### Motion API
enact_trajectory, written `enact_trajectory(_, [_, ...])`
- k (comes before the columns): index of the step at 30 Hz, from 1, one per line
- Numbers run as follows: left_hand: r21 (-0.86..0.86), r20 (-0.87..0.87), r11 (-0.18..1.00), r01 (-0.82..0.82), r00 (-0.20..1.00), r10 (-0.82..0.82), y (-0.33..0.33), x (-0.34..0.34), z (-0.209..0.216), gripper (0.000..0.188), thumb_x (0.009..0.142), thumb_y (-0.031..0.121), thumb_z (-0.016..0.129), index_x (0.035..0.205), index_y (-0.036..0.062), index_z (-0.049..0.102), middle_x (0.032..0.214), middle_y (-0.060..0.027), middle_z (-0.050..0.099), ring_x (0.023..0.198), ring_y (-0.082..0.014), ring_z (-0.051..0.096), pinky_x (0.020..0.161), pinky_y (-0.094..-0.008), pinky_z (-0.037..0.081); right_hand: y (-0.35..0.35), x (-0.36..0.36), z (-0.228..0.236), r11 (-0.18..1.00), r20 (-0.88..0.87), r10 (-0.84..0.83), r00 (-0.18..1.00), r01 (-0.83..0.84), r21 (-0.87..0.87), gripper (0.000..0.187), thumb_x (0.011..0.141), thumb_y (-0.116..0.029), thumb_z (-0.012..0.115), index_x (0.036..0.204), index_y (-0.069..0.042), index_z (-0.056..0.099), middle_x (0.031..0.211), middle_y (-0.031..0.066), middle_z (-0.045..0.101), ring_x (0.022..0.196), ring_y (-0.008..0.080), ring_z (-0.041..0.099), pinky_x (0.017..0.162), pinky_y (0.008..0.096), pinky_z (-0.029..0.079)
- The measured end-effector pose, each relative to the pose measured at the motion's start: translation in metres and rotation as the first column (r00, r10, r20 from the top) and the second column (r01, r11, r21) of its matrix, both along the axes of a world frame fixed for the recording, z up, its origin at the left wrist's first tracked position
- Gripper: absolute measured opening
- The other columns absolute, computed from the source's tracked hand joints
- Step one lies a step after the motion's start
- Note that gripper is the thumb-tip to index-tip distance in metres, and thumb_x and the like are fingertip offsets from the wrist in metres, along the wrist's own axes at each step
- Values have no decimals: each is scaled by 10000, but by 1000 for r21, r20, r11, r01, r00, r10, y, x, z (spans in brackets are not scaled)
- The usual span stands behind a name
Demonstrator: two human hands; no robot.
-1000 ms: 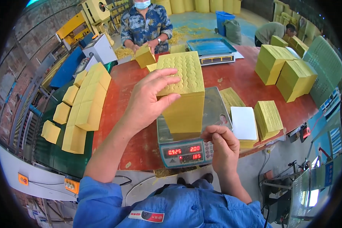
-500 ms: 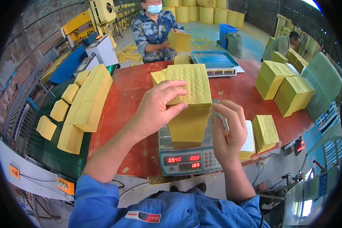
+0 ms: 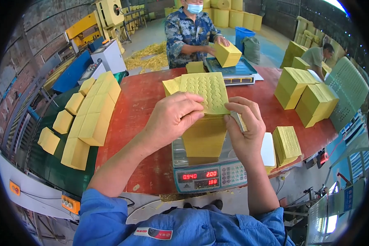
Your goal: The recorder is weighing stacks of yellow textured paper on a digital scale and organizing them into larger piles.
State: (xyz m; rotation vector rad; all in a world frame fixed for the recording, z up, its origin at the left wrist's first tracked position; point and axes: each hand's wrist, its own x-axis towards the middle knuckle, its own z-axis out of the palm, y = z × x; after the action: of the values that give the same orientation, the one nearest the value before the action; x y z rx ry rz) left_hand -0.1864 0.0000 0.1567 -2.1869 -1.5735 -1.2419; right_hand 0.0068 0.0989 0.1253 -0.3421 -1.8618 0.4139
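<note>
A tall stack of yellow paper (image 3: 203,139) stands on the pan of a digital scale (image 3: 211,179) with a lit red display. On top are yellow paper sheets (image 3: 205,92) punched with rows of round marks; how many I hold is hard to make out. My left hand (image 3: 172,117) pinches their near left edge between thumb and fingers. At the near right corner, my right hand (image 3: 248,127) grips the same sheets between thumb and forefinger. The near edge is raised slightly off the stack below.
Yellow paper blocks (image 3: 96,108) line a green surface at left; more blocks (image 3: 297,86) stand on the red table (image 3: 135,110) at right. A smaller stack (image 3: 287,141) sits beside the scale. Opposite, a masked co-worker (image 3: 190,37) holds a block (image 3: 228,54) over a blue-trayed scale (image 3: 250,67).
My right hand has closed on the corner of the top sheets, and their near edge has come up. The co-worker has moved right, bringing a paper block over the far scale.
</note>
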Motion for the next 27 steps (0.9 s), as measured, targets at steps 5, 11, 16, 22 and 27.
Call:
enact_trajectory(5, [90, -90, 996, -29, 995, 37, 2, 6, 0, 132, 825, 30, 728, 944, 12, 675, 1024, -104, 711, 884, -253, 693, 744, -331, 555, 1, -5, 2, 1000, -32, -6, 999, 6, 3, 222, 769, 63, 699, 975, -19, 675, 1055, 114, 660, 971, 283, 609, 831, 367, 498])
enact_trajectory(11, [188, -123, 981, -53, 989, 77, -8, 17, -2, 109, 809, -12, 722, 889, 1, 648, 987, -120, 692, 873, -276, 689, 734, -351, 553, -5, -2, 8, 994, -55, -12, 998, 18, 106, 174, 774, 78, 685, 922, -14, 674, 984, 104, 666, 960, 281, 623, 821, 360, 501])
enact_trajectory(16, [301, 287, 922, -244, 945, 156, -60, 27, -27, 176, 901, 129, 674, 990, -12, 618, 993, -131, 676, 762, -217, 655, 645, -342, 524, -38, 29, 4, 993, -37, -16, 999, 21, 119, 153, 776, 72, 682, 908, -4, 670, 992, 117, 660, 984, 300, 625, 844, 370, 503])
enact_trajectory(22, [45, 987, 863, 504, -156, 39, -75, 34, -57, 442, 1050, 420, 431, 1107, 12, 592, 955, -117, 690, 717, -196, 655, 609, -309, 509, -61, 45, -26, 991, -115, 49, 992, -62, -118, 174, 871, 3, 646, 1044, 12, 654, 1296, 219, 575, 1160, 304, 585, 956, 384, 485])
enact_trajectory(27, [-77, 978, 936, 343, 209, 4, -64, 46, -47, 340, 1008, 337, 513, 1076, 14, 595, 850, -124, 685, 587, -178, 640, 407, -271, 475, -62, 38, -20, 756, -280, 177, 943, -313, -575, 383, 975, -119, 500, 1322, 43, 513, 1377, 214, 522, 1248, 227, 525, 1055, 359, 393])
